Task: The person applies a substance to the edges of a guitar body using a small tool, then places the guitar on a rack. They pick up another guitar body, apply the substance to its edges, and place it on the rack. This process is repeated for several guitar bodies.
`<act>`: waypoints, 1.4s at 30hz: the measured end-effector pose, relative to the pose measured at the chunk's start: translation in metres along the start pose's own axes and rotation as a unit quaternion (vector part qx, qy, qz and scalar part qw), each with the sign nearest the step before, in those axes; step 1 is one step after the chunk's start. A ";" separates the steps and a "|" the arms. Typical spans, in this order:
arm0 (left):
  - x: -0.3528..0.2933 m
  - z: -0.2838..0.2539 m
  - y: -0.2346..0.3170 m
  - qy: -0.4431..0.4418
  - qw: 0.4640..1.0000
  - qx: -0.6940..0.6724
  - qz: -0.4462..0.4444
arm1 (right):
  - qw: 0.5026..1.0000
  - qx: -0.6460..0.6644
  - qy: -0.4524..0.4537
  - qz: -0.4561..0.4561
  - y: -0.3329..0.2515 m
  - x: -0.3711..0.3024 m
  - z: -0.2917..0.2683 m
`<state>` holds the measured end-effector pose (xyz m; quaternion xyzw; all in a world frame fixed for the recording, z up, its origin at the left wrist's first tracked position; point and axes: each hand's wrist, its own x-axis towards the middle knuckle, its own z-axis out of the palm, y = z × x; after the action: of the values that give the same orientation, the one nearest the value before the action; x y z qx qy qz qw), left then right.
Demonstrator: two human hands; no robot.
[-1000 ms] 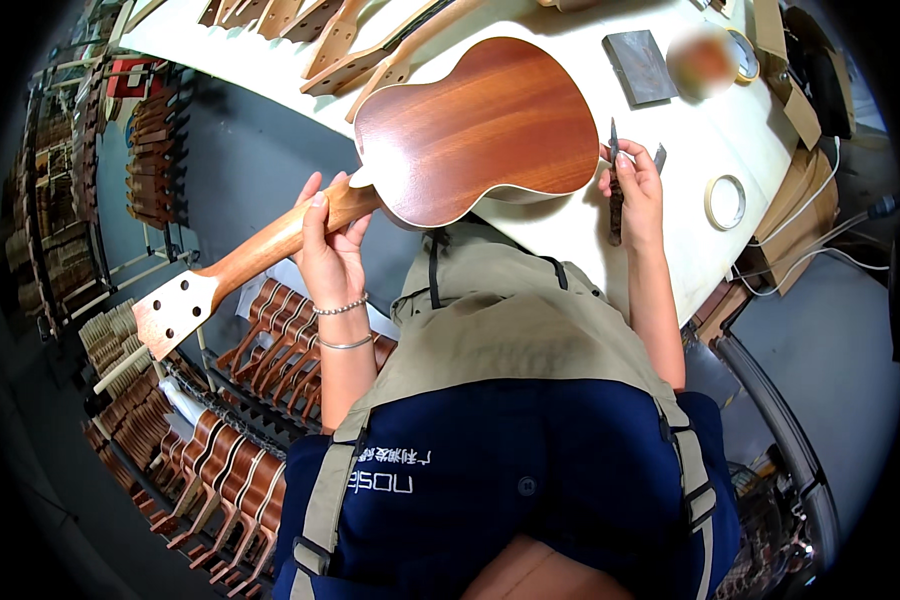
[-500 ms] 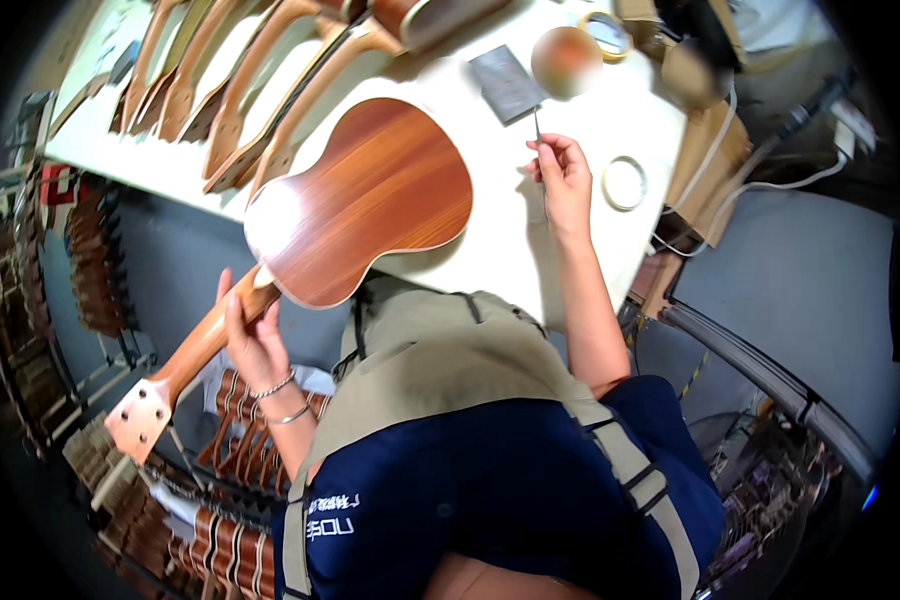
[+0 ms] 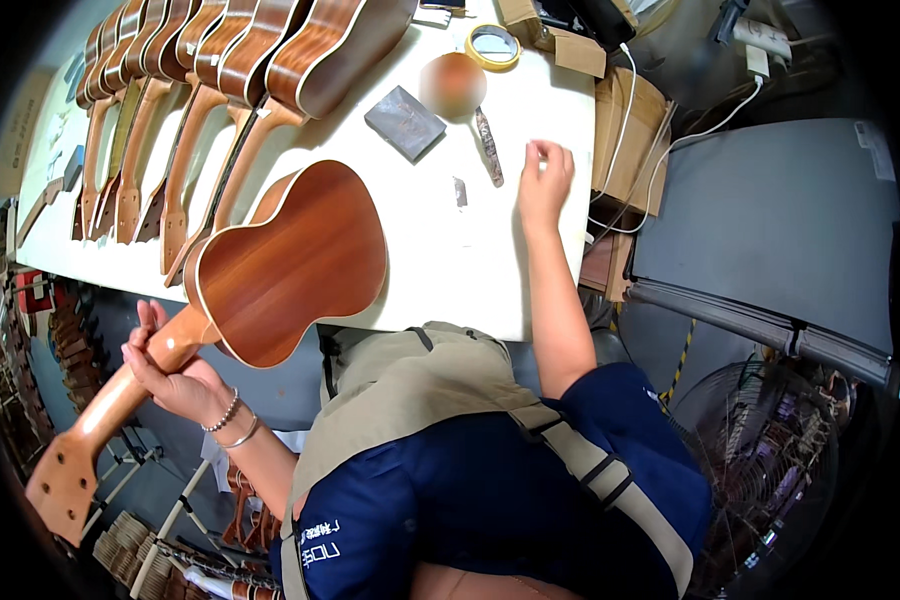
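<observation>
In the head view, the left hand (image 3: 192,388) has its fingers wrapped around the smooth neck (image 3: 108,408) of a glossy reddish-brown wooden ukulele (image 3: 290,265), waisted and pale-edged. Its body lies up and right of those fingers, overlapping the edge of the flat white counter (image 3: 450,275). The right hand's (image 3: 546,188) fingers are released, loosely curled; left of them lie a slim mottled dark-handled tool (image 3: 488,150) and, farther, a matt grey rectangular block (image 3: 405,123).
</observation>
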<state>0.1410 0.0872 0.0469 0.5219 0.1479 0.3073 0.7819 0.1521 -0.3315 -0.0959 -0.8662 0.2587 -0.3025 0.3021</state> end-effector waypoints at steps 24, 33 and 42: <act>-0.042 0.091 0.044 -0.345 0.861 0.248 0.278 | 0.841 0.311 -0.222 -0.383 -0.249 -0.047 -0.078; -0.055 0.087 0.037 -0.305 0.866 0.239 0.316 | 0.858 0.222 -0.113 -0.449 -0.260 -0.042 -0.081; -0.061 0.090 0.034 -0.250 0.891 0.225 0.307 | 0.871 0.219 -0.082 -0.433 -0.265 -0.051 -0.082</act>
<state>0.1330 -0.0076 0.1094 0.7627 -0.1546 0.3496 0.5217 0.1317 -0.1477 0.1178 -0.8247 -0.2409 -0.3799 0.3429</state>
